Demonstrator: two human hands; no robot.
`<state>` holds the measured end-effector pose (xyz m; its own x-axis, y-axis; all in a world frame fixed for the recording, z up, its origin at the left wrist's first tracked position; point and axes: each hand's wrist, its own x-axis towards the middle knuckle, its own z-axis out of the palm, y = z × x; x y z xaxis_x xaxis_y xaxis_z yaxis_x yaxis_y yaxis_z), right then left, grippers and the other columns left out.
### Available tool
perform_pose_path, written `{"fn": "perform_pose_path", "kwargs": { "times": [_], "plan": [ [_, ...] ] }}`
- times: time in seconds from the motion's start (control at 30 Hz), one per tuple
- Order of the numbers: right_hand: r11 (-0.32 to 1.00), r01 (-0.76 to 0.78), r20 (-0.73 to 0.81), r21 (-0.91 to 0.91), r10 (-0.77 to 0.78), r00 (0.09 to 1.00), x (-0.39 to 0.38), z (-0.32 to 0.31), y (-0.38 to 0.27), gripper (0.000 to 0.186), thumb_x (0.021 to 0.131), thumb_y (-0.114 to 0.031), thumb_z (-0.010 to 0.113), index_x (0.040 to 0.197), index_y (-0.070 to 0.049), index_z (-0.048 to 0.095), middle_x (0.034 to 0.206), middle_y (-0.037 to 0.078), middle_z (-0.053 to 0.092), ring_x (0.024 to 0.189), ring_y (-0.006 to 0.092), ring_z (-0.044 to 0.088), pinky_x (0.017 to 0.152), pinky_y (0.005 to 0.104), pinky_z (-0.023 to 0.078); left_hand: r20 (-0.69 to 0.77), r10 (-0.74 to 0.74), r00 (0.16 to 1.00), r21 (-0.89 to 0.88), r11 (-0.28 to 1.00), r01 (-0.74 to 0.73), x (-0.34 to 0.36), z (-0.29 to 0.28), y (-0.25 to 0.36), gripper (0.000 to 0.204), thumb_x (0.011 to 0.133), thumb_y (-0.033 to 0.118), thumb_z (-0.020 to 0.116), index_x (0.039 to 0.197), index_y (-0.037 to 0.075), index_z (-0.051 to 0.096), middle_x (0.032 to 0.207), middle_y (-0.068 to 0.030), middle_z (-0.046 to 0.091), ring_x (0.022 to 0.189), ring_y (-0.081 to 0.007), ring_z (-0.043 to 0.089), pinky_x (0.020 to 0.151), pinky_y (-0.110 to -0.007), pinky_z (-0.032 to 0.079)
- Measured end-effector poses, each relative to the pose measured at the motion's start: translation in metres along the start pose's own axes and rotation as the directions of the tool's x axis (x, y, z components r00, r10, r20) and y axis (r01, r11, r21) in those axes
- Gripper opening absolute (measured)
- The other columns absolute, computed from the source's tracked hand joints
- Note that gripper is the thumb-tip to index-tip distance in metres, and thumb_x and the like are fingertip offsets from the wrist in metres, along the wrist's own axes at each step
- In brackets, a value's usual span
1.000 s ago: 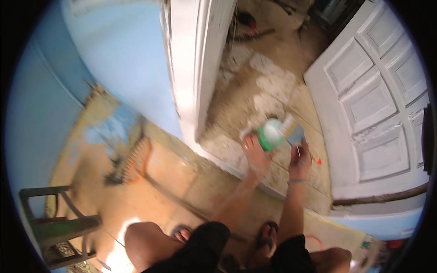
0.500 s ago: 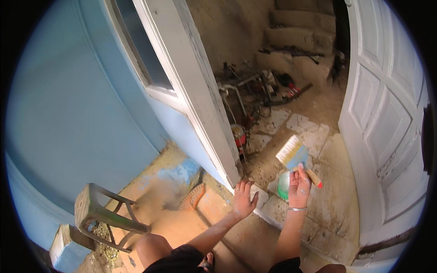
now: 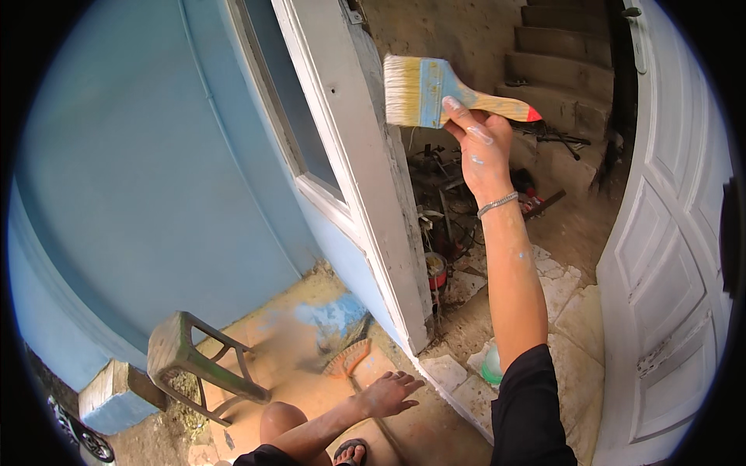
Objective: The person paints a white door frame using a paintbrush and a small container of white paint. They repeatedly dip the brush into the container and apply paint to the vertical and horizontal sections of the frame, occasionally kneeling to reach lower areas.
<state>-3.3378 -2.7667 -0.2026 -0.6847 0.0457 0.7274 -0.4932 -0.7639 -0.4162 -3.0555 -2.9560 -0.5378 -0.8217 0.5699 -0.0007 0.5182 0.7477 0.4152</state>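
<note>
My right hand [image 3: 483,147] is raised high, its fingers wrapped round a wide paintbrush [image 3: 432,92]. The brush has white-tipped bristles, a blue-smeared ferrule and a wooden handle with a red end. Its bristles point left, at or very near the white door frame [image 3: 353,116]; whether they touch I cannot tell. Paint specks mark that hand and forearm. Low in the view, my left hand [image 3: 391,394] holds nothing, its fingers apart above the tiled floor. Partly behind my right sleeve stands a green and white tub [image 3: 492,363].
A worn stool [image 3: 190,353] lies tipped at the lower left by the blue wall [image 3: 148,194]. An orange fan-shaped object [image 3: 350,359] rests on the floor. Past the doorway are clutter, a red can [image 3: 437,270] and steps [image 3: 556,74]. A white panelled door [image 3: 668,256] stands at right.
My right hand has lifted the paintbrush from near the tub up to the door frame. My left hand has come away from the frame's foot, lower and nearer. The view has shifted.
</note>
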Motion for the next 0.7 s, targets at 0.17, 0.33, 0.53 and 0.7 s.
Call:
{"fn": "perform_pose_path", "kwargs": {
  "times": [0.17,0.33,0.53,0.7],
  "plan": [
    [0.968,-0.095,-0.033,-0.234,0.089,0.995,-0.043,-0.016,0.005,0.029,0.086,-0.003,0.078,0.11,0.003,0.062,0.103,0.009,0.071,0.09,0.0133,0.067,0.083,0.0292,0.055,0.051,-0.003,0.999,0.051,0.999,0.0,0.002,-0.002,0.0,0.053,0.098,0.037,0.061,0.142,0.008,0.05,0.125,-0.0146,0.062,0.122,-0.0322,0.056,0.103,-0.045,0.044],
    [0.968,0.058,-0.059,-0.243,-0.074,0.995,0.001,-0.002,-0.021,0.027,0.087,-0.004,0.077,0.11,0.004,0.067,0.103,0.01,0.072,0.091,0.014,0.068,0.088,0.0303,0.055,0.109,-0.007,0.994,0.067,0.998,-0.001,0.008,-0.016,0.011,0.056,0.098,0.037,0.061,0.144,0.008,0.048,0.127,-0.0144,0.061,0.122,-0.0329,0.057,0.106,-0.045,0.043],
    [0.979,0.118,0.026,-0.167,-0.115,0.993,0.048,0.046,-0.009,0.03,0.085,-0.008,0.08,0.11,0.003,0.069,0.104,0.008,0.073,0.091,0.013,0.068,0.085,0.0306,0.055,0.127,-0.045,0.991,0.107,0.994,0.031,0.016,-0.035,0.019,0.055,0.099,0.036,0.061,0.143,0.006,0.048,0.126,-0.0156,0.06,0.119,-0.0351,0.058,0.105,-0.047,0.043],
    [0.94,-0.017,0.009,-0.341,0.021,1.0,-0.018,0.006,-0.005,0.03,0.086,-0.004,0.078,0.112,0.007,0.067,0.108,0.01,0.072,0.095,0.0139,0.068,0.088,0.0303,0.055,0.141,-0.034,0.989,0.131,0.991,0.015,0.011,-0.037,0.014,0.053,0.099,0.034,0.06,0.142,0.006,0.048,0.123,-0.0154,0.061,0.118,-0.0348,0.058,0.103,-0.047,0.044]
  ]
}}
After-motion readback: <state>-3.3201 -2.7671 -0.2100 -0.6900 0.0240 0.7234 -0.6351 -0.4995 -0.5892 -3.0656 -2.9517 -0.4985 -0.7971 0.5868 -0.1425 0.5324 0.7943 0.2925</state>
